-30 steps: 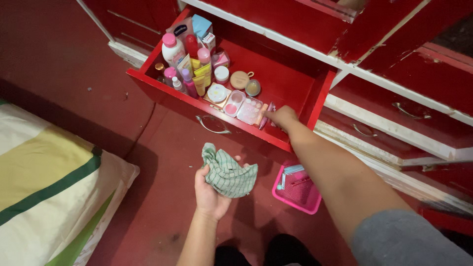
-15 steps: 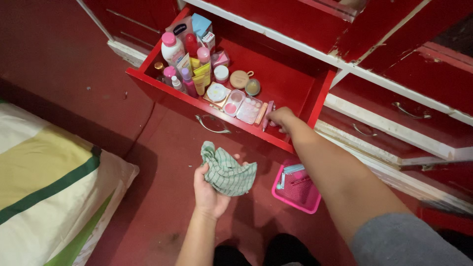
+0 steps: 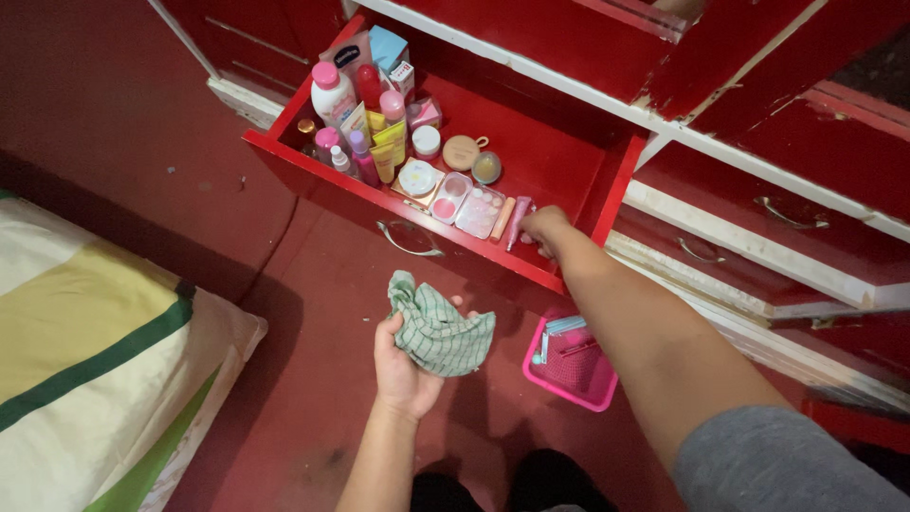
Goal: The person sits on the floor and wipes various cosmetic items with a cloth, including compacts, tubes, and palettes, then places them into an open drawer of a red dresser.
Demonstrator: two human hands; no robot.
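While cupped, left hand (image 3: 403,365) under cloth (image 3: 438,332)

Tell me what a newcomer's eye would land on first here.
The open red drawer, with bottles, tubes and small jars crowding its left half, stands out first. The right hand reaches into its front right corner beside a pink tube. Below, the left hand holds a green checked cloth, with a pink basket on the floor alongside.

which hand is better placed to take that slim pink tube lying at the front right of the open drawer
Right, probably. The right hand sits inside the red drawer right beside the pink tube, fingers by it. The left hand is lower, outside the drawer, and already holds a green checked cloth.
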